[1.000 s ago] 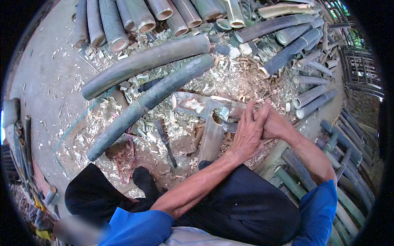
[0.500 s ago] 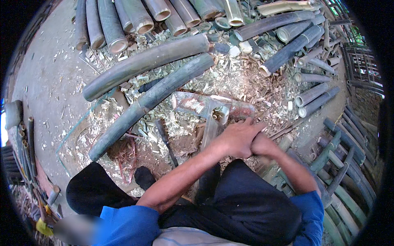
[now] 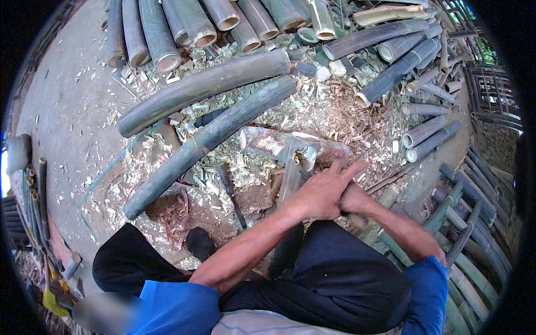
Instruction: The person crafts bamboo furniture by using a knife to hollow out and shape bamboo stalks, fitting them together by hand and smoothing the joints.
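Observation:
My left hand (image 3: 322,192) reaches in from the lower left, its visible fingers stretched forward and spread. It meets my right hand (image 3: 353,198), which comes from the right and lies partly behind it; the right fingers are hidden. Just left of the hands, a cut bamboo piece (image 3: 290,181) leans with its open end against a worn, reddish log (image 3: 262,143). Pale bits show in that open end. Further left, a slim tool with a dark handle (image 3: 226,177) and thin shaft lies among the shavings, touched by neither hand.
Two long bamboo poles (image 3: 206,89) (image 3: 198,146) lie slantwise beyond the hands. Cut bamboo tubes (image 3: 198,25) line the far side, and more tubes (image 3: 430,134) lie at the right. Wood chips (image 3: 312,109) cover the floor. A bamboo rack (image 3: 446,206) stands close on the right.
The view has shifted slightly, so the poles and log sit a little further right and lower. My hands stay together, with the left fingers more spread.

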Demonstrator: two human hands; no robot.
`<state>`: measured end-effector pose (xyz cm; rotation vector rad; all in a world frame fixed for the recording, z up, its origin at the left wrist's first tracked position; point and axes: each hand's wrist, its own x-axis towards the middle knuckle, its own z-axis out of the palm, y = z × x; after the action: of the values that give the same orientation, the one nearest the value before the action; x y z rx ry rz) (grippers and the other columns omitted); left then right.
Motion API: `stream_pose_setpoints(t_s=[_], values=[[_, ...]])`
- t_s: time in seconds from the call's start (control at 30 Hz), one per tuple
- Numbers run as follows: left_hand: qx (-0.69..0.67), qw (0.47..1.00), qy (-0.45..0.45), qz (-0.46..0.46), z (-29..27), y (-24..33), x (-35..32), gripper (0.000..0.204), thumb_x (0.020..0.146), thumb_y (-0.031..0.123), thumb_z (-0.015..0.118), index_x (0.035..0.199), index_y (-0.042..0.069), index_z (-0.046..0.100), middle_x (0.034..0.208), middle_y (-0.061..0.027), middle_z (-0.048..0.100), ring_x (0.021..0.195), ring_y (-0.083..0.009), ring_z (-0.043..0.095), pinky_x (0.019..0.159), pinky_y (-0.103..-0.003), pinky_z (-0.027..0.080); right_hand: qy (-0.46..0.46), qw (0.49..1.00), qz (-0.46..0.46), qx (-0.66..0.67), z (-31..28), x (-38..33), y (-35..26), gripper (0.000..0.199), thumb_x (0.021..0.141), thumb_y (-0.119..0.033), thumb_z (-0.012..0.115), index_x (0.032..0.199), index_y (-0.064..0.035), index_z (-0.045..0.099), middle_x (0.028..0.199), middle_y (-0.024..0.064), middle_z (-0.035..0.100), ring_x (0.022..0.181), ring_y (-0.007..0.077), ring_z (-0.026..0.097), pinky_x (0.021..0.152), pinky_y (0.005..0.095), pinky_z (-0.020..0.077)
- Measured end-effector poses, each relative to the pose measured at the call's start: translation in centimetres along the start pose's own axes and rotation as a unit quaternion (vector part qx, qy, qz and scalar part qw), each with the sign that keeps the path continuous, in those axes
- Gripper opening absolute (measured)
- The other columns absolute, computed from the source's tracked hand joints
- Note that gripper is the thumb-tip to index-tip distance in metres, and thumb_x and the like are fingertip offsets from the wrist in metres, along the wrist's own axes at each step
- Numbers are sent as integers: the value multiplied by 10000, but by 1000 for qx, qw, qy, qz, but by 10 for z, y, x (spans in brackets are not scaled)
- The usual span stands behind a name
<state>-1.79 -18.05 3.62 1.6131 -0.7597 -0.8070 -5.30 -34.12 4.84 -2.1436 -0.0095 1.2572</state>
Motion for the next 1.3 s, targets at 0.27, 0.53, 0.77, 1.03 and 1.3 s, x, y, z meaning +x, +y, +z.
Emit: stream_pose_setpoints(t_s=[0.27,0.53,0.77,1.03,1.3], values=[[144,987,-60,37,-52,14,-31,1049,616,83,739,1569,147,307,1280,-225,605,1277,-426,547,1078,-514,452,179,827,-57,529,103,19,-37,516,933,-282,652,1365,-30,525,1321,141,600,1282,276,552,1049,428,476],[239,893,-48,-379,-37,39,-161,701,770,268,816,1293,-9,441,1051,-243,653,990,-411,699,851,-523,554,-17,690,-62,721,100,16,-13,469,1105,-378,371,1183,27,595,1148,183,674,980,268,690,880,435,571],[490,825,-145,-242,-109,113,-69,141,812,109,688,855,-21,656,799,-177,699,785,-291,751,677,-452,582,-65,512,-88,852,96,44,-42,458,1099,-387,408,1248,4,593,1187,147,676,1061,268,695,851,457,625],[355,863,-148,-328,-93,85,-76,301,765,164,713,891,-93,621,774,-260,685,771,-422,720,725,-498,583,-43,613,6,789,70,31,-24,387,1065,-307,471,1143,35,634,1055,179,701,882,266,722,738,429,630],[91,871,55,-480,39,52,-85,492,801,198,739,1081,-139,514,839,-351,665,850,-507,689,779,-564,558,-44,830,37,555,35,42,30,419,995,-354,527,918,21,697,798,130,703,556,218,661,486,339,542]])
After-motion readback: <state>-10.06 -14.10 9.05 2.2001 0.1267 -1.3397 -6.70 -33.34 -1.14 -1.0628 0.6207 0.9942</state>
